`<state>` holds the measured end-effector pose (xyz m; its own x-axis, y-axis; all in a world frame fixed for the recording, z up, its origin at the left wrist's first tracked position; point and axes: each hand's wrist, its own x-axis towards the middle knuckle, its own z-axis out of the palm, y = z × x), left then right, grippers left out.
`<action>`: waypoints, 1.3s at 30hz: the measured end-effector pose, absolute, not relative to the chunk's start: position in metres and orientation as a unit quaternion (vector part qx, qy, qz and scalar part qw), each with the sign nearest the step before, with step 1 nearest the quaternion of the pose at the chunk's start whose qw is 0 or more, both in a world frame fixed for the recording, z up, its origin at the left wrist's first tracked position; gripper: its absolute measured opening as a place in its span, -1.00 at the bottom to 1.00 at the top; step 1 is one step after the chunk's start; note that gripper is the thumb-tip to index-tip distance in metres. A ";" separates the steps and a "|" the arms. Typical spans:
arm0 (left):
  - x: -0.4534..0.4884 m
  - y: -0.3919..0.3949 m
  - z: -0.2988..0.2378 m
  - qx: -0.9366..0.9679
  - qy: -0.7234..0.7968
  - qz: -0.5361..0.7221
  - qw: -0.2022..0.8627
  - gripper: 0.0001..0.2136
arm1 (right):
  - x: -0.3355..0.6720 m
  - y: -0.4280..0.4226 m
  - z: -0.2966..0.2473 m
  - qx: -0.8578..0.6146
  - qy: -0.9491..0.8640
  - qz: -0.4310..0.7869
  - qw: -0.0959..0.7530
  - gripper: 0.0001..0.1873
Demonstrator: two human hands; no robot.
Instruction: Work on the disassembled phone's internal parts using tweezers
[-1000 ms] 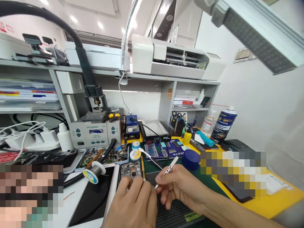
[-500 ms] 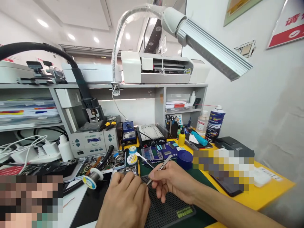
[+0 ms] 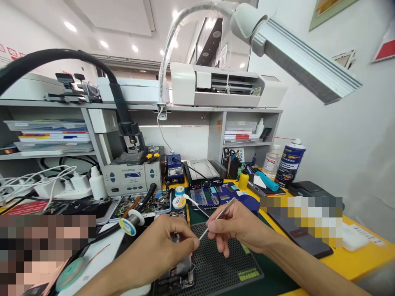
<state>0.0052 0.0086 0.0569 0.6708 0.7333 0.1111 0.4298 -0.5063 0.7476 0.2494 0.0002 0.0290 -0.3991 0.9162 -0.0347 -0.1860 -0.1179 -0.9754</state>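
Observation:
In my right hand (image 3: 236, 228) is a pair of metal tweezers (image 3: 219, 217), slanting down to the left with the tip beside my left fingertips. My left hand (image 3: 166, 246) is closed in a pinch of thumb and fingers; what is between them, if anything, is too small to make out. Below that hand, partly covered by it, an opened phone with bare inner parts (image 3: 185, 279) lies on a black perforated mat (image 3: 225, 263). A thin pale wire or cable shows at the phone's edge.
A solder wire spool (image 3: 132, 223) stands left of my left hand. Behind are a hot-air station (image 3: 125, 176), a blue soldering unit (image 3: 175, 168) and a heating plate (image 3: 202, 174). A spray can (image 3: 290, 164) and a dark phone (image 3: 299, 234) are at right. A lamp (image 3: 308, 61) hangs overhead.
My left hand has turned and drawn left, uncovering the opened phone beneath. The tweezers stay in my right hand near the left fingertips. The whole view has shifted slightly.

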 end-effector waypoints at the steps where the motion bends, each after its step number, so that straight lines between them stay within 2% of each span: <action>1: 0.004 0.011 0.060 0.842 0.338 0.203 0.368 -0.73 | 0.250 0.000 0.029 -0.357 -0.514 0.658 0.419 -0.62; 12: -0.009 0.036 0.043 0.877 0.275 0.125 0.373 -0.73 | 0.251 -0.003 0.025 -0.374 -0.476 0.678 0.417 -0.65; 16: -0.010 0.032 0.039 0.884 0.261 0.103 0.374 -0.80 | 0.254 -0.010 0.020 -0.373 -0.462 0.694 0.408 -0.71; 19: -0.007 0.033 0.037 0.885 0.259 0.099 0.373 -0.92 | 0.256 -0.013 0.019 -0.372 -0.453 0.702 0.404 -0.75; 23: -0.004 0.034 0.036 0.885 0.255 0.097 0.377 -0.84 | 0.259 -0.012 0.017 -0.370 -0.450 0.704 0.406 -0.83; 29: -0.007 0.035 0.034 0.876 0.273 0.066 0.393 -0.87 | 0.258 -0.016 0.009 -0.382 -0.448 0.705 0.396 -0.87; 39: -0.004 0.041 0.013 0.855 0.289 0.103 0.417 -0.83 | 0.245 -0.023 0.014 -0.459 -0.431 0.688 0.362 -0.87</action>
<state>-0.0044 0.0414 0.0130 0.8114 0.5808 -0.0654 0.4090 -0.4843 0.7734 0.2448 -0.0225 0.0138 -0.3175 0.8929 -0.3192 -0.1031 -0.3671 -0.9244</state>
